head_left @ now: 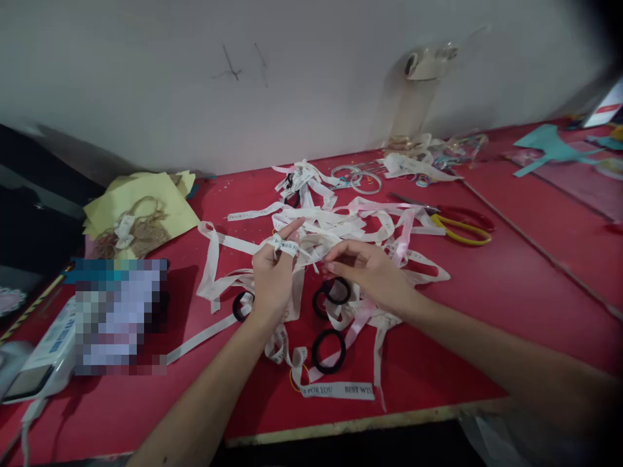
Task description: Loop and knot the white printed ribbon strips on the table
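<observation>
My left hand (273, 275) is closed around a white printed ribbon (285, 246), which crosses over its fingers, with the index finger pointing forward. Just to its right, my right hand (370, 267) has thumb and forefinger pinched together; whatever is between them is too small to make out. A thin pale end of ribbon shows in the gap between the hands. Beneath both lies a tangle of white printed ribbons (335, 224) and pink ribbon (405, 237). Black hair ties (314, 350) lie among the ribbons on the near side.
Scissors with red and yellow handles (462, 235) lie right of the ribbons on the red table (487, 337). Clear rings (366, 183) and plastic scraps sit near the wall. Yellow paper (180, 211) with twine is at left, beside a white device (53, 344). Turquoise pieces (545, 146) lie far right.
</observation>
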`<state>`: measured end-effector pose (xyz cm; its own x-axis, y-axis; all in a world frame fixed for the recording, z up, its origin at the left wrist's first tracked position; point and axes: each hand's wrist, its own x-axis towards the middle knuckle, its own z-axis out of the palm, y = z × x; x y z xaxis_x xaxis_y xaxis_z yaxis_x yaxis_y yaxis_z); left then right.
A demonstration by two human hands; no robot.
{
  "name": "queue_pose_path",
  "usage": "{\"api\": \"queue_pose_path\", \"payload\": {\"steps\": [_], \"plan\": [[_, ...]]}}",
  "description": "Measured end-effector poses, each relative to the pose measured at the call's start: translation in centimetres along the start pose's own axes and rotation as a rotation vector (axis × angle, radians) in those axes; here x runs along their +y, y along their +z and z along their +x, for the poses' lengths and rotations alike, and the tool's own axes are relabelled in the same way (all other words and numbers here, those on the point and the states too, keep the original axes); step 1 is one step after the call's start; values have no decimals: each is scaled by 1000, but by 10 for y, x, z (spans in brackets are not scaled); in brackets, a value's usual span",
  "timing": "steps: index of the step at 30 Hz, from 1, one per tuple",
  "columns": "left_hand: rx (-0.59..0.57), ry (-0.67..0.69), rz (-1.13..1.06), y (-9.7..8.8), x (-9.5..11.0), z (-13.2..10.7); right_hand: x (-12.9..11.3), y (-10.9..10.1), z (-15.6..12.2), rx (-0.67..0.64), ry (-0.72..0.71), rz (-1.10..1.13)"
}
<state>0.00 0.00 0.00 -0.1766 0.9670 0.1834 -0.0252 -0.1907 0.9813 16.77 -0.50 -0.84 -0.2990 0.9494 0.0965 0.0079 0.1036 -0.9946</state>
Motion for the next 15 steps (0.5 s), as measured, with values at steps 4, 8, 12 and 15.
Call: {"api": "queue_pose_path", "payload": {"steps": [4, 8, 12, 15], "plan": [[-42, 129, 226, -2, 4, -5, 3, 2, -1, 9, 119, 217], [-167, 301, 422, -2, 8, -5, 3, 4, -2, 51, 161, 417], [-334, 330, 496, 0, 6, -4, 1, 3, 0, 107, 151, 509], [-383, 276, 490, 3, 2, -3, 0, 2, 1, 138, 127, 529]]}}
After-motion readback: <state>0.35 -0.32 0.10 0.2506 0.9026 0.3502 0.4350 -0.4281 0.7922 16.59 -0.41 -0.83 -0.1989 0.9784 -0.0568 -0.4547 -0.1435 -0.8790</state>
